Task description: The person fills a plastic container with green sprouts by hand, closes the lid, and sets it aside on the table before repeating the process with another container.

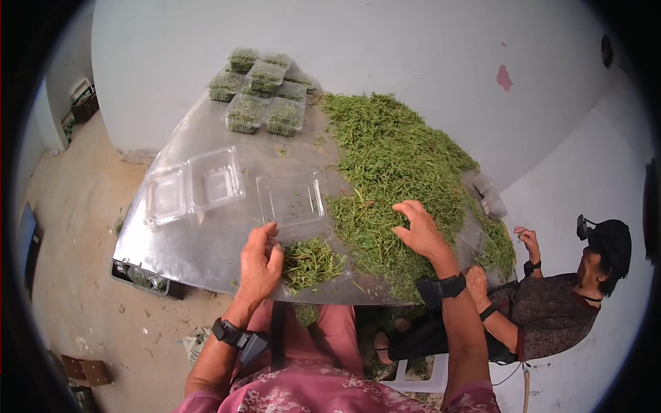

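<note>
At the near edge of the desk, my left hand grips the open clamshell, partly filled; my right hand rests unclenched, fingers spread, on the herb pile. I judge small, tidy pinches fill it best.

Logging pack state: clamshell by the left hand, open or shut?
Open. The clamshell has its lid flat back, the other half heaped with greens at the left hand.

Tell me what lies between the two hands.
In the head view, an open clear box, its near half holding green sprigs, and the fringe of the herb pile lie between the left hand and right hand.
</note>
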A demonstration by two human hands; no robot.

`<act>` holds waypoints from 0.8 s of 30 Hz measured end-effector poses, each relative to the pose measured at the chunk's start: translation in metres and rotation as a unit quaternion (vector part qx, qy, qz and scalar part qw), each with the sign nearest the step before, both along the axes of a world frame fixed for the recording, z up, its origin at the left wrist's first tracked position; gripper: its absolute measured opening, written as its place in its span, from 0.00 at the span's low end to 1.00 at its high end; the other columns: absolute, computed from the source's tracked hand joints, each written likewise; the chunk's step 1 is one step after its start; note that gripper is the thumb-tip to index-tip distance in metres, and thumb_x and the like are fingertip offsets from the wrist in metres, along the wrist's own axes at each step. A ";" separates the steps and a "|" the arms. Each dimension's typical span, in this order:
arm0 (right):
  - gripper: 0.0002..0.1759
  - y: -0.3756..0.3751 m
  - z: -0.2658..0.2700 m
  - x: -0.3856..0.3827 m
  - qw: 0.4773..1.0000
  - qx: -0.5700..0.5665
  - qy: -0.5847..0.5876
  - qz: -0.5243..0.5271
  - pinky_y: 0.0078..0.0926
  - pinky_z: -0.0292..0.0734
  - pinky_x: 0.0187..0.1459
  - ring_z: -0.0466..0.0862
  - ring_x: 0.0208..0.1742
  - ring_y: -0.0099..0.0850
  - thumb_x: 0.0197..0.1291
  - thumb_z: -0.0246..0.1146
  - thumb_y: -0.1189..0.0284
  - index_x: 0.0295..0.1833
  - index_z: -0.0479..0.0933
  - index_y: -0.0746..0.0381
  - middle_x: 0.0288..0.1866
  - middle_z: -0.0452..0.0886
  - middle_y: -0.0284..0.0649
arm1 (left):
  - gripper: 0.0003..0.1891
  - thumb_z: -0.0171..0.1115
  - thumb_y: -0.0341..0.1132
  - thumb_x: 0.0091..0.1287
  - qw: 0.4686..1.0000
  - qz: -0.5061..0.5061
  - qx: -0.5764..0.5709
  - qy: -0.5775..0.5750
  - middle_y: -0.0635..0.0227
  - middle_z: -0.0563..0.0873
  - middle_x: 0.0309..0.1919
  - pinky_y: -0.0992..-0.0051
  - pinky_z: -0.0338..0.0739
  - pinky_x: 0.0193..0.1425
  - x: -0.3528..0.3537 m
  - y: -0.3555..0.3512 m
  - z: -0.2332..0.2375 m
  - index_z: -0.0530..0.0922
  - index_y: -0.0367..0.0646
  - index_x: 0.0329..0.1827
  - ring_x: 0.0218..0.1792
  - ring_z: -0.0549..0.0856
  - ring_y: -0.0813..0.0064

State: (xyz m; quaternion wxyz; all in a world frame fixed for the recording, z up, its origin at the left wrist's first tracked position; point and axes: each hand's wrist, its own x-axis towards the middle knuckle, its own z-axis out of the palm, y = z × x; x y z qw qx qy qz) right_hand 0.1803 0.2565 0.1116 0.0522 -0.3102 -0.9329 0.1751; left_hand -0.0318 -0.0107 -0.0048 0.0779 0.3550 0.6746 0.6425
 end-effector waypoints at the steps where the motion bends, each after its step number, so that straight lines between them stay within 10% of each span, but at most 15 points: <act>1: 0.34 -0.006 -0.006 -0.005 0.999 0.032 -0.025 0.005 0.57 0.68 0.66 0.66 0.72 0.56 0.57 0.70 0.70 0.70 0.67 0.54 0.74 0.60 0.53 | 0.19 0.56 0.23 0.63 1.000 0.000 0.000 0.003 0.53 0.82 0.47 0.70 0.80 0.48 0.000 0.000 0.000 0.74 0.35 0.59 0.42 0.85 0.64; 6: 0.45 -0.020 -0.031 -0.028 0.978 0.048 -0.177 -0.096 0.55 0.67 0.69 0.57 0.78 0.59 0.54 0.74 0.65 0.76 0.60 0.52 0.81 0.44 0.56 | 0.19 0.56 0.24 0.64 1.000 0.000 0.015 0.002 0.53 0.82 0.47 0.70 0.80 0.48 -0.001 0.001 -0.003 0.74 0.35 0.59 0.42 0.85 0.64; 14: 0.20 0.042 -0.020 0.006 0.992 0.064 0.061 -0.092 0.54 0.73 0.40 0.79 0.45 0.49 0.58 0.60 0.83 0.57 0.74 0.58 0.58 0.78 0.50 | 0.19 0.56 0.24 0.64 1.000 -0.002 0.016 0.003 0.52 0.83 0.47 0.69 0.79 0.48 -0.002 -0.001 -0.003 0.74 0.34 0.59 0.42 0.84 0.64; 19: 0.19 0.016 0.020 0.009 0.971 0.149 0.183 -0.026 0.49 0.78 0.63 0.77 0.62 0.51 0.53 0.60 0.87 0.50 0.75 0.59 0.60 0.78 0.46 | 0.19 0.56 0.24 0.64 1.000 -0.003 0.008 -0.006 0.52 0.83 0.47 0.69 0.79 0.50 -0.001 0.000 -0.002 0.74 0.34 0.59 0.43 0.85 0.63; 24: 0.18 0.037 -0.006 0.025 0.992 0.105 0.072 -0.004 0.50 0.77 0.64 0.74 0.66 0.50 0.53 0.62 0.88 0.48 0.76 0.59 0.63 0.76 0.46 | 0.19 0.56 0.23 0.64 1.000 -0.003 0.003 -0.014 0.51 0.83 0.48 0.68 0.79 0.51 -0.001 -0.002 -0.001 0.74 0.34 0.59 0.44 0.85 0.61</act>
